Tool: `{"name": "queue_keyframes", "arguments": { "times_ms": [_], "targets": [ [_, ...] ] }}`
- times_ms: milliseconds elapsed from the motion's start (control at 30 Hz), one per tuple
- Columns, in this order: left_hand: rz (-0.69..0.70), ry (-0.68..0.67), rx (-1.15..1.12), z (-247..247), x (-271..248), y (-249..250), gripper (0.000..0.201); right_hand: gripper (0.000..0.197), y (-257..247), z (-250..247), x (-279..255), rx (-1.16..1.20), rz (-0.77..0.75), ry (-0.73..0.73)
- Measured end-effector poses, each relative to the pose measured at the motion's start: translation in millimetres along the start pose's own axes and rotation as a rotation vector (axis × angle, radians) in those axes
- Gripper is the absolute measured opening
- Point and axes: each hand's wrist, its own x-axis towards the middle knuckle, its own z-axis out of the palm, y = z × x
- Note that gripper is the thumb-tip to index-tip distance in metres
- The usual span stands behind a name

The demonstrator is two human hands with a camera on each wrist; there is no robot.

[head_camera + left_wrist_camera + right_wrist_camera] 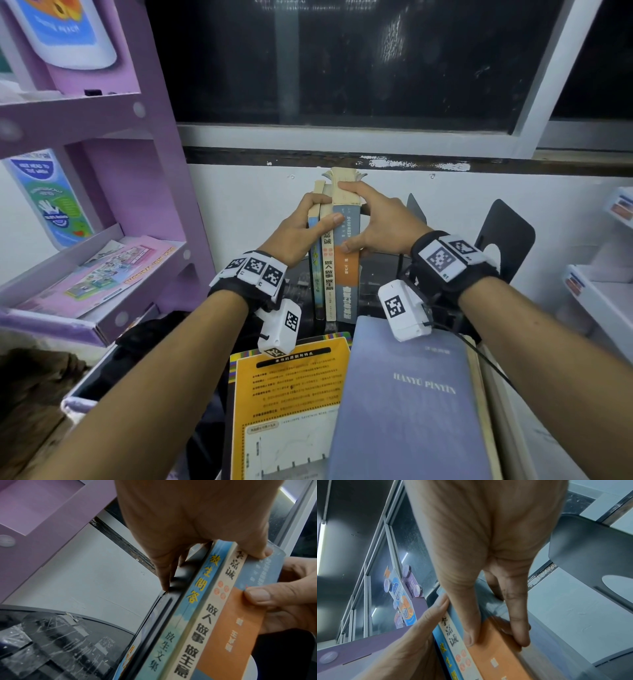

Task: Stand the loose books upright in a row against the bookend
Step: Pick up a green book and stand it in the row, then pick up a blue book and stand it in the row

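Three books stand upright near the wall: a thin blue book [317,287], a cream-spined book [329,274] and a thicker grey and orange book [347,274]. My left hand [306,224] clamps them from the left, thumb across the spines. In the left wrist view its fingers press a black bookend [164,609] against the blue book [193,601]. My right hand [376,222] grips the grey and orange book [496,655], thumb on its spine and forefinger on its top. A yellow book [287,394] and a violet-blue book [404,404] lie flat in front.
A second black bookend [507,236] stands apart to the right of the row, another dark plate [416,205] behind my right hand. A purple shelf unit [102,120] rises at the left. White trays [599,291] sit at the right. A dark window spans the back.
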Motion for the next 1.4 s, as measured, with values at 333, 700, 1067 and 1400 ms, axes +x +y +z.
{"name": "queue_keyframes", "arguments": {
  "times_ms": [333, 700, 1067, 1400],
  "targets": [
    [-0.029, 0.045, 0.109, -1, -12, 12, 0.026, 0.112, 1, 0, -16, -0.118, 0.039, -0.067],
    [-0.179, -0.004, 0.216, 4, -56, 37, 0.073, 0.083, -10, -21, -77, -0.222, 0.211, -0.185],
    [-0.463, -0.249, 0.395, 24, -96, 49, 0.071, 0.075, -12, -22, -145, -0.485, 0.344, -0.411],
    [-0.637, -0.52, 0.455, 64, -112, 54, 0.078, 0.085, -12, -22, -169, -0.492, 0.386, -0.4]
  ]
}}
